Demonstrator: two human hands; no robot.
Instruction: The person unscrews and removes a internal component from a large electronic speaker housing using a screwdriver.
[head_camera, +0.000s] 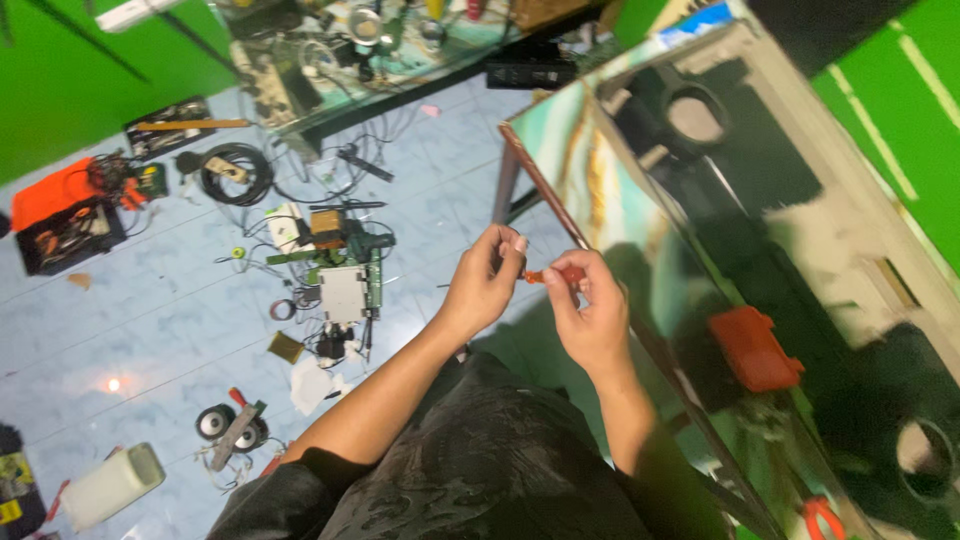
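Observation:
My left hand and my right hand meet in front of me at the edge of a glass-topped table. Both hold a small orange-handled tool, likely a screwdriver. The right hand's fingers wrap the orange handle. The left hand's fingertips pinch its other end near the thin metal tip. The tool lies roughly level between the two hands, above the table's edge.
An orange block lies on the table beside a large dark framed unit with round openings. On the blue tiled floor lie circuit boards, a cable coil, an orange toolbox, small speakers and a white canister. Green walls surround.

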